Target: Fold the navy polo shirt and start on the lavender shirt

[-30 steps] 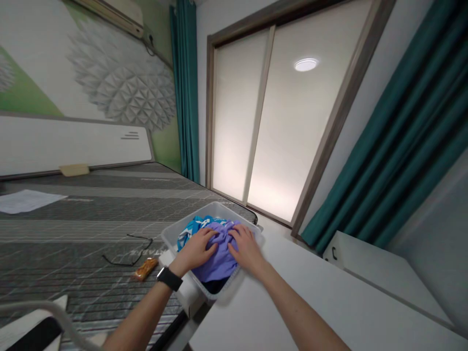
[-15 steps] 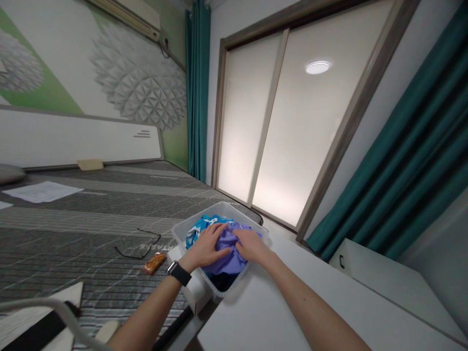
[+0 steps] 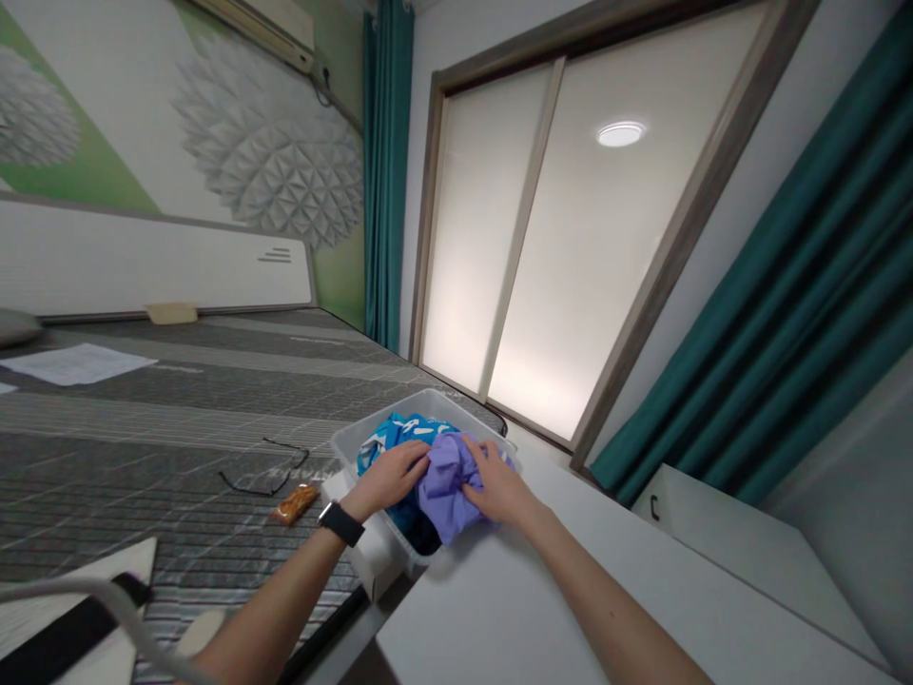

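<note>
A translucent white bin (image 3: 349,440) holds a blue cloth with white print (image 3: 389,434) and a bunched purple cloth (image 3: 448,476). The purple cloth bulges over the bin's near right side. My right hand (image 3: 495,485) is closed on the purple cloth, thumb and fingers pinching its right part. My left hand (image 3: 392,476), with a dark watch on the wrist, rests on the blue cloth at the purple cloth's left edge. Its fingers lie nearly flat and extended. Dark cloth shows low in the bin.
A white cabinet top (image 3: 571,571) lies to the right of the bin. On the grey bed (image 3: 214,409) are glasses (image 3: 267,490), a packaged snack (image 3: 296,503) and papers (image 3: 78,363). A white box (image 3: 375,557) stands beside the bin. A pale cable crosses the lower left.
The purple cloth has shifted right and bunched up, uncovering more blue cloth. My left hand has moved slightly left, off the purple cloth's middle. The view has shifted a little.
</note>
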The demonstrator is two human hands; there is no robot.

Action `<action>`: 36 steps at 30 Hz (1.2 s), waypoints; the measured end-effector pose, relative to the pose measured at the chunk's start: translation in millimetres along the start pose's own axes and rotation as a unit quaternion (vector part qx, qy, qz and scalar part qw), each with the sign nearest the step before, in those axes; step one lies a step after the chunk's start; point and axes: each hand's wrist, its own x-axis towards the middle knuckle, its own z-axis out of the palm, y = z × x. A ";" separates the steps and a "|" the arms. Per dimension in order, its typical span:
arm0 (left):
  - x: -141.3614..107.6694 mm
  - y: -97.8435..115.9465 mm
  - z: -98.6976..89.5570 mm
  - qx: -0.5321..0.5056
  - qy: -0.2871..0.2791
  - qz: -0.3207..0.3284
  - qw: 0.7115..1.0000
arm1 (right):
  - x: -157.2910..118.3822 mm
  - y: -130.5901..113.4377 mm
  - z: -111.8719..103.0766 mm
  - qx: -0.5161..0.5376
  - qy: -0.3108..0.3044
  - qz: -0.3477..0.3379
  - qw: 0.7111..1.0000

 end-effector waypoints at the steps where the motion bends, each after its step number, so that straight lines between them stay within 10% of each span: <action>1: -0.5 -0.3 0.0 -0.010 0.001 0.001 1.000 | -1.3 -1.5 4.3 -0.007 -0.002 -0.002 1.000; 11: -5.9 2.6 -5.1 -0.062 0.035 0.001 0.997 | 4.5 -20.9 17.0 -0.103 -0.037 -0.013 0.994; 19: -5.8 16.6 -16.6 -0.054 -0.024 0.046 0.997 | -27.4 -26.1 -33.4 -0.137 -0.012 -0.001 0.991; 25: -1.1 64.9 -14.8 -0.050 -0.081 0.086 0.992 | -80.4 -8.2 -56.6 -0.155 -0.023 0.036 0.987; 36: 4.0 166.3 89.2 -0.100 -0.235 0.171 0.952 | -198.1 66.3 -26.4 -0.024 0.006 0.181 0.983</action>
